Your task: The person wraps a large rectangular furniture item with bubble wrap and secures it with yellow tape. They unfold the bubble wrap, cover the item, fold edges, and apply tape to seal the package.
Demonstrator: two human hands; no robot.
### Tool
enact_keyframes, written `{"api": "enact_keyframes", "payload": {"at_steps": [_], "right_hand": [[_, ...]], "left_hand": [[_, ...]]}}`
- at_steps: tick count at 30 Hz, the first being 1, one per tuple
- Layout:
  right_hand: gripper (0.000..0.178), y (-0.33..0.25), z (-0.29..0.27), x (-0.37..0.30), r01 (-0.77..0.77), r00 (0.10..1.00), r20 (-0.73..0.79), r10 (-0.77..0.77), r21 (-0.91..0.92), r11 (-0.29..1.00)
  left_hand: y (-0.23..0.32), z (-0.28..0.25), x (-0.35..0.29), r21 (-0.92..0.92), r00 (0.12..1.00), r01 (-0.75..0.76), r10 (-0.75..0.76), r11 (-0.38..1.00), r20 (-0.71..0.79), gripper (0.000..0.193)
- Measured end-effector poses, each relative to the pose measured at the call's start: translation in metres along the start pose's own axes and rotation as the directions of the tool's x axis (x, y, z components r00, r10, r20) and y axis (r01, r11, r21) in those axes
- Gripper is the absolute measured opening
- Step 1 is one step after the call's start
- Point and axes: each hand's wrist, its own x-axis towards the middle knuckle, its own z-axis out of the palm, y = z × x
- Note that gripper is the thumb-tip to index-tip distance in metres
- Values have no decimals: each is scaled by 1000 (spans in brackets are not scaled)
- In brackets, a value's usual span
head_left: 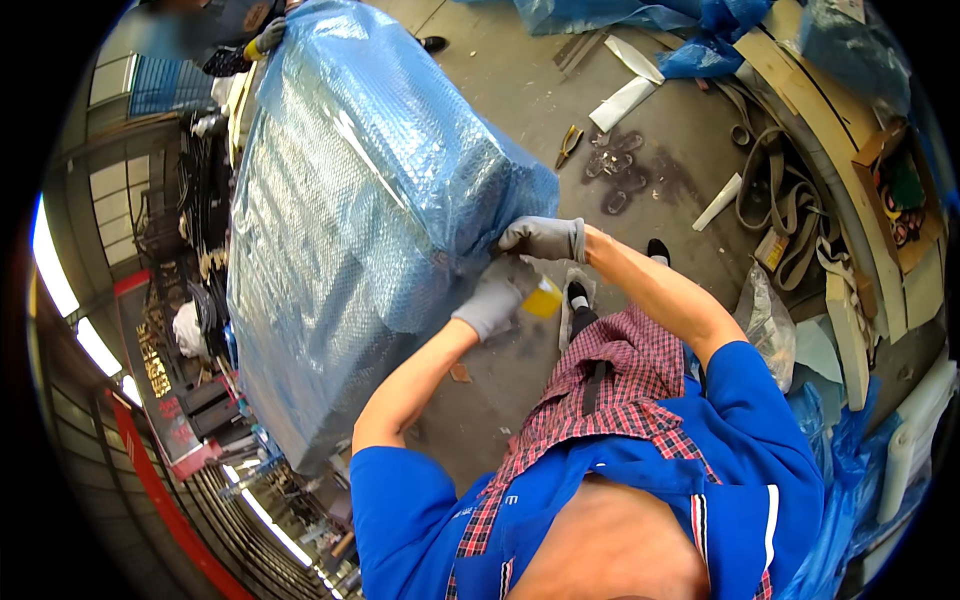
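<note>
Blue bubble wrap (340,210) covers a large boxy object in front of me and to the left. At its near right corner, my right hand (545,238), in a grey glove, is closed with its fingertips pinching the gathered wrap. Just below it, my left hand (492,300), also gloved in grey, is curled and slightly blurred. A yellow roll of what looks like tape (543,298) sits in it, partly hidden by the fingers. Both hands are close together at the wrapped corner. What lies under the wrap is hidden.
Another person's gloved hand (268,38) touches the wrap's far left end. Pliers (569,146) lie on the floor (500,70). Grey straps (785,200), wooden boards (815,95) and a cardboard box (905,200) lie at right. Racks of parts (205,290) stand at left.
</note>
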Motion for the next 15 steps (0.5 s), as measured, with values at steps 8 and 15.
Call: {"api": "enact_keyframes", "payload": {"at_steps": [8, 15], "right_hand": [[35, -19, 45, -37, -222, 817, -577, -13, -334, 916], [69, 39, 28, -65, -297, 462, -484, 743, 706, 644]], "left_hand": [[-16, -21, 4, -451, 960, 238, -278, 860, -24, 35], [-34, 29, 8, -351, 993, 95, -114, 932, -36, 33]]}}
